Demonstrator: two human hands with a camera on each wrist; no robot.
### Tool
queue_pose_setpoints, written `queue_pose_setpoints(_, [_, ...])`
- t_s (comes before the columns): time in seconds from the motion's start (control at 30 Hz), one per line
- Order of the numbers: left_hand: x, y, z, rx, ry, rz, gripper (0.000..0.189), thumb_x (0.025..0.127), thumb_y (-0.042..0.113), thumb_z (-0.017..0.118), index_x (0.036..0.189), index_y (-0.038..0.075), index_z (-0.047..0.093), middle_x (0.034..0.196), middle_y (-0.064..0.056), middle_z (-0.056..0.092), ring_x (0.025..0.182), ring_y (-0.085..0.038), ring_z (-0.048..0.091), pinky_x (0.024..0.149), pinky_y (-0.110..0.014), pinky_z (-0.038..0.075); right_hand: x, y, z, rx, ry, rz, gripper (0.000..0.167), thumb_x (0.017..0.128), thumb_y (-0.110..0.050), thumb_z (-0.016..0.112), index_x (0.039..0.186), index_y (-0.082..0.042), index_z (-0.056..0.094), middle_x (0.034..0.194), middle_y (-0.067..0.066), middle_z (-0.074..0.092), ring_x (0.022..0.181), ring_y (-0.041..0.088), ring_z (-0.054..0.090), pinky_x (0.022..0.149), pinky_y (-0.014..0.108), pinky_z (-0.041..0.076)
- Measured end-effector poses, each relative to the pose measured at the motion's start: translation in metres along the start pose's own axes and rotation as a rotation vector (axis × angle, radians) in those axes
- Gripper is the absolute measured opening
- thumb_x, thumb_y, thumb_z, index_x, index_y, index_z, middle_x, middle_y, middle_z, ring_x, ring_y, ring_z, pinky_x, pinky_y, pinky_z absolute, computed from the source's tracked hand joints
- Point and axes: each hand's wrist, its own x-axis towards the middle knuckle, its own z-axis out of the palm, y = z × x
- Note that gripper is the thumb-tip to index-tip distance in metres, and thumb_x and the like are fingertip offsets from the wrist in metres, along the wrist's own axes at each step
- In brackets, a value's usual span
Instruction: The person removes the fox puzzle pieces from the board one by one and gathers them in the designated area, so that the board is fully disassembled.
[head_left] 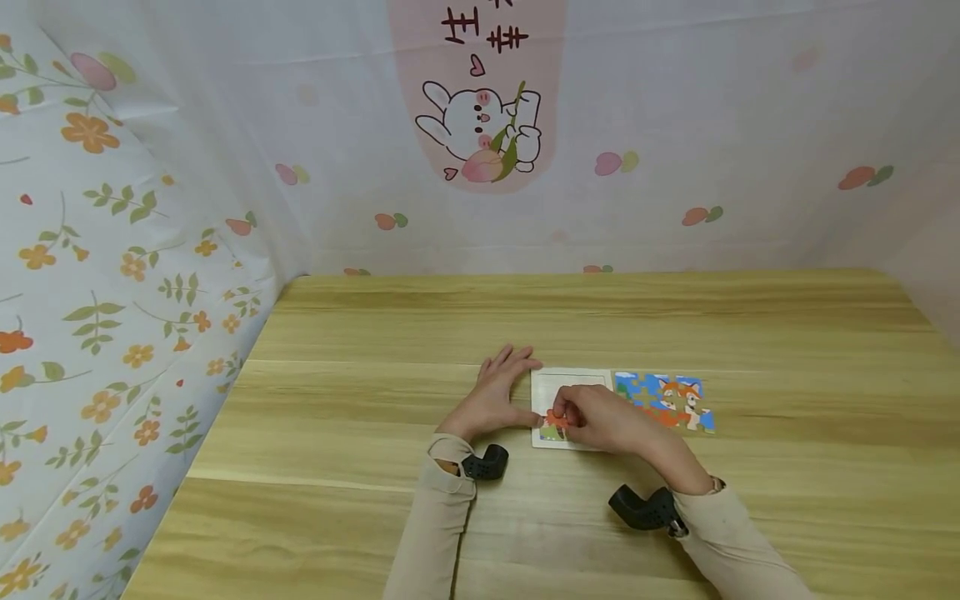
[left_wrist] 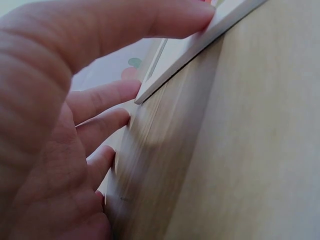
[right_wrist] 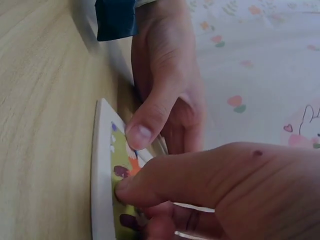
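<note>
- White printed cloth [head_left: 675, 100] hangs beyond the white puzzle tray and also well to its left, with orange flowers on that left part; a rabbit [head_left: 459, 117] is drawn beyond the tray.
- Wooden table [head_left: 345, 400] lies under the tray and spreads out on all sides of it.
- Beige sleeves [head_left: 435, 525] cover both forearms, which reach in from the near side of the tray.
- Right hand [head_left: 611, 421] comes over the tray's right side, fingers bent, thumb and forefinger pinching a piece within it.
- Left hand [head_left: 491, 400] is at the tray's left side, fingers spread and fairly straight, thumb and forefinger touching its rim.
- White puzzle tray [head_left: 557, 375] lies flat on the table, between the hands, its far part bare.
- Fox puzzle pieces [head_left: 684, 396] lie in a group just right of the tray, partly behind the right hand.
- Black wrist cameras [head_left: 645, 508] sit nearer than the tray, one on each wrist.
- Orange puzzle piece [head_left: 556, 418] is in the tray's near-left corner, under the right fingertips, partly hidden.
</note>
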Motion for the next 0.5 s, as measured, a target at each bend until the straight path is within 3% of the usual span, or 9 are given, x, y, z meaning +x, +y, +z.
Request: queue_pose_setpoints(0.5, [0.0007, -0.0038, -0.0002, 0.031, -0.016, 0.025, 0.076, 0.069, 0.020, 0.079, 0.136, 0.009, 0.045, 0.152, -0.006, 0.023, 0.141, -0.025, 0.004, 0.111, -0.045, -0.002, -0.0013, 0.0104, 0.0025, 0.125, -0.019, 0.011, 0.015, 0.080, 0.000, 0.065, 0.090, -0.008, 0.056, 0.067, -0.007, 0.046, 0.058, 0.004, 0.042, 0.054, 0.021, 0.038])
